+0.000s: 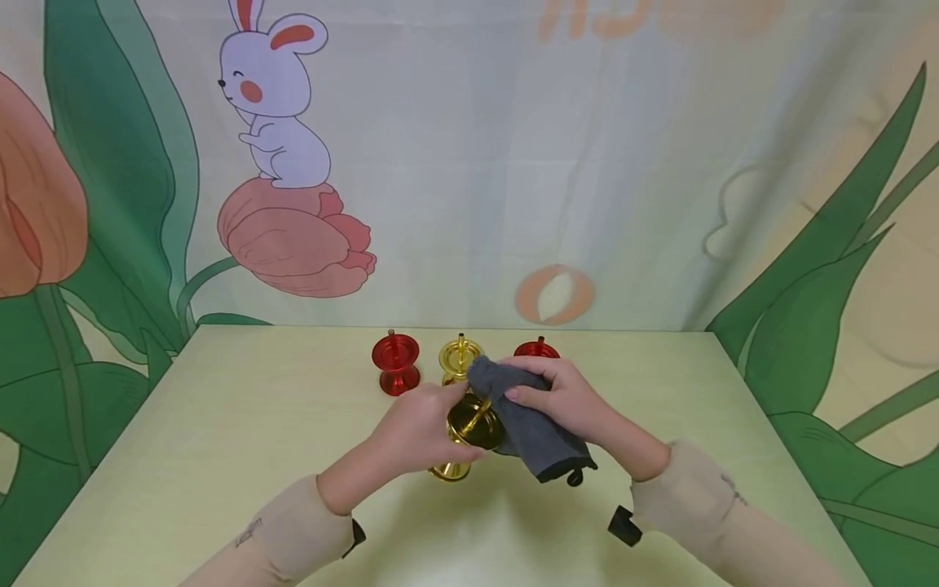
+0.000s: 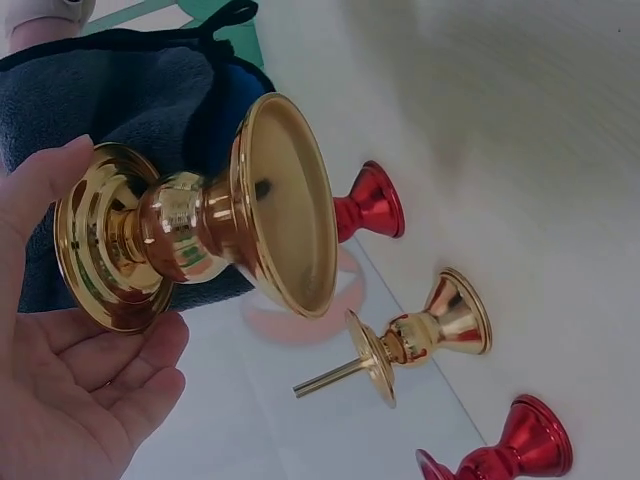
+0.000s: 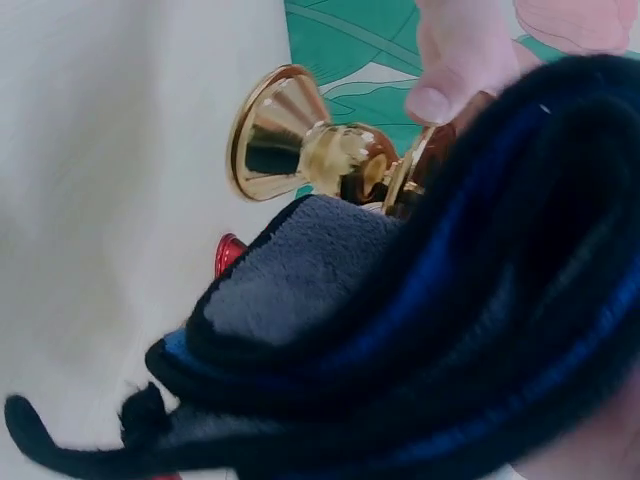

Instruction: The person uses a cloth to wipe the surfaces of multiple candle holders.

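- Aloft over the table [image 1: 257, 424], mid-scene, your gold candle holder [image 2: 185, 225] leans, its long axis slanting from base, near left, up to dish and spike, pointing far right.
- Your left hand [image 1: 421, 428] pinches the dish's edge between thumb and fingers.
- Your right hand [image 1: 563, 399] clasps a grey cloth [image 1: 539, 436] against the spike's upper end.
- Beyond, three more stand upright: a red holder [image 1: 398, 363] left, a second gold holder [image 1: 460, 356] central, another red holder [image 1: 537, 350] right.
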The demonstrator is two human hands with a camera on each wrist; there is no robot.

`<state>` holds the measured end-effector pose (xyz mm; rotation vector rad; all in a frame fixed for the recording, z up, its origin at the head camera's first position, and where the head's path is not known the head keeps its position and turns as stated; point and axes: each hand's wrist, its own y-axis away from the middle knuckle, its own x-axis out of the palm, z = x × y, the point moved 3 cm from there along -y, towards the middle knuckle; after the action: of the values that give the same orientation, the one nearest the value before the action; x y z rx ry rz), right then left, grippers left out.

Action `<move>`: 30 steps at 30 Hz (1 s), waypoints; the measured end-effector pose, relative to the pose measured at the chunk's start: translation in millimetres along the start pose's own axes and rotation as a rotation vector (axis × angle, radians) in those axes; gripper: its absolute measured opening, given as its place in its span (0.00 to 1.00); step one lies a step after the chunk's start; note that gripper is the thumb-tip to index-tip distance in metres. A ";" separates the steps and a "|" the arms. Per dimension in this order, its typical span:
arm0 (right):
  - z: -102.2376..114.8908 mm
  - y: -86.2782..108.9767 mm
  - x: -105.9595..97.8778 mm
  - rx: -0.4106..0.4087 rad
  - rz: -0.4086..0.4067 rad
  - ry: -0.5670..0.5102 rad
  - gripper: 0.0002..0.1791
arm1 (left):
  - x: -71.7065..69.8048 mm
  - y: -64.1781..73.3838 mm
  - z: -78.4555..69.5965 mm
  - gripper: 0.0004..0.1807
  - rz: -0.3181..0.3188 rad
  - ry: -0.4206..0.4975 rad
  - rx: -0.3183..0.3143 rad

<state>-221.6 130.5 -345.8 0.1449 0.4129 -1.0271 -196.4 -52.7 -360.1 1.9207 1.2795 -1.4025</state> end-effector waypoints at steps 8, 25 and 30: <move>2.2 0.5 9.3 -0.052 0.005 0.134 0.22 | -1.4 -0.3 -3.0 0.34 -0.034 -0.006 0.025; 2.6 13.7 10.8 -0.190 -0.291 0.086 0.11 | -1.9 7.4 -5.3 0.48 -0.167 0.068 -0.003; 1.0 15.7 11.2 -0.192 -0.241 0.008 0.13 | -1.5 7.5 -1.2 0.45 -0.133 0.169 0.013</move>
<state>-202.9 129.3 -350.5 -0.0747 0.5429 -1.2168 -189.4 -56.0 -359.5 2.0317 1.5051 -1.3369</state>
